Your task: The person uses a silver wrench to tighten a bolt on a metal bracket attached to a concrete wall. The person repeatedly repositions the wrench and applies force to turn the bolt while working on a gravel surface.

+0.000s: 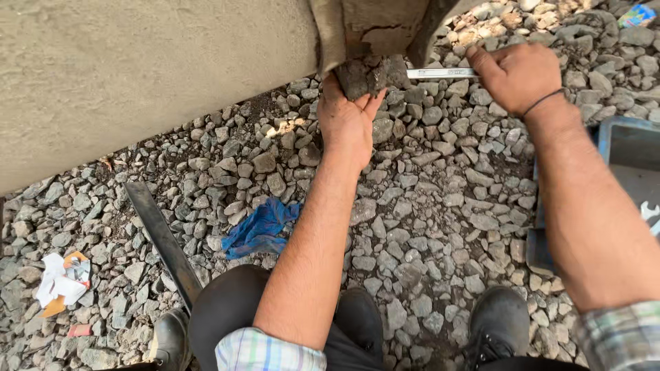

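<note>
My left hand [347, 117] reaches up and cups a dark, grimy fitting [371, 74] under a dust-coated metal body [137, 82]. Its fingers wrap the underside of that part. My right hand [517, 74] is closed around the handle of a silver wrench [440, 73], which lies level and points left with its head at the fitting. A dark band circles my right wrist. Both forearms stretch forward over the stones.
Grey crushed stones [426, 199] cover the ground. A blue rag [261, 230] lies near my left arm. A flat dark metal bar [165, 240] lies at left, with crumpled paper scraps [62, 280] beyond it. A blue tray [629, 148] sits at right. My black shoes [498, 323] are below.
</note>
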Demonstrator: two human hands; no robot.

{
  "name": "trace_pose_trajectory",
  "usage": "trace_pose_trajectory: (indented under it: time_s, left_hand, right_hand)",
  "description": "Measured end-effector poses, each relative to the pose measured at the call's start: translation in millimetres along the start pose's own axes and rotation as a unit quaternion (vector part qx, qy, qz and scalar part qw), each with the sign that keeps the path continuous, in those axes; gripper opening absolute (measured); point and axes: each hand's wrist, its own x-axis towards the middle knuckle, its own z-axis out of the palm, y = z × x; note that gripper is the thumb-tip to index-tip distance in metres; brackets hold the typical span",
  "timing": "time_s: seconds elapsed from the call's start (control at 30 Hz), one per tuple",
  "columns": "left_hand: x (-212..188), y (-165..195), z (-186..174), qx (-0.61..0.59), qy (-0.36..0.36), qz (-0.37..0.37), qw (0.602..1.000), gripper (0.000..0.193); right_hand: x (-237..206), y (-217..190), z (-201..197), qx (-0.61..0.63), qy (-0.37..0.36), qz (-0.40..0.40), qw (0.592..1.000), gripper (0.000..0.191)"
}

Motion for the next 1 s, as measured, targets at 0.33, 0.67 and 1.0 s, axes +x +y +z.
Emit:
trace_pose_trajectory:
  time_s: [0.33, 0.67, 1.0]
  left_hand:
    - [8, -1, -1, 0.030, 0.063, -0.068, 0.995, 0.057]
    - [15, -7, -16, 0.029, -0.025, -0.060, 0.997, 0.063]
    - [8, -10, -8, 0.041, 0.018, -0.047, 0.998, 0.077]
  right_hand:
    - [-75, -95, -26, -0.035, 0.035, 0.163, 0.985, 0.066]
    - [-138, -145, 13, 0.273, -0.025, 0.281, 0.920, 0.056]
    - [-34, -23, 30, -0.024, 0.020, 0.155, 0.987, 0.076]
